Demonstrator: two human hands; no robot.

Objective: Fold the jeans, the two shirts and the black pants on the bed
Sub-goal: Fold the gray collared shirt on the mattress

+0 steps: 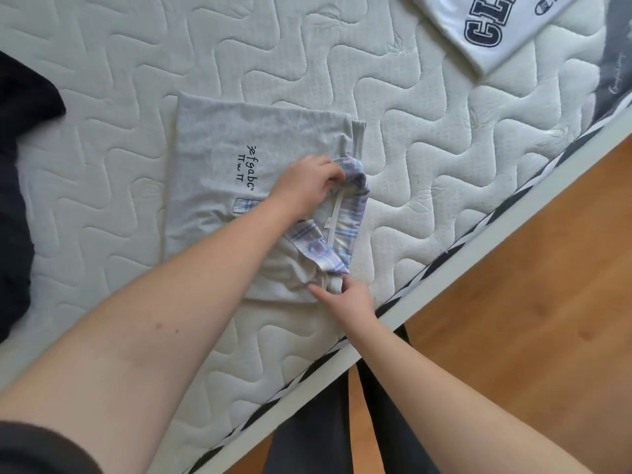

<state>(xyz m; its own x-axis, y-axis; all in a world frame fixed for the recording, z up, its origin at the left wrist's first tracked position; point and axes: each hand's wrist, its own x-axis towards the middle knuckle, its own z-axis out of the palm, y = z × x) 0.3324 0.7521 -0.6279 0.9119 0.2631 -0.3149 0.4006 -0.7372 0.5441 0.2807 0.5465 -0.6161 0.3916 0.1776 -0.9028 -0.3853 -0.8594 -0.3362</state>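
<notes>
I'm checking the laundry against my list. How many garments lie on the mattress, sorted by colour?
Grey: 1, the grey shirt with a plaid collar, held by the left hand and right hand.
White: 1, the white shirt with dark lettering.
Black: 1, a dark garment at the left edge.
Total: 3

White lettered shirt [492,25] runs off the top edge; dark garment [17,165] cut by the left edge; collar label [327,220] unreadable.
</notes>
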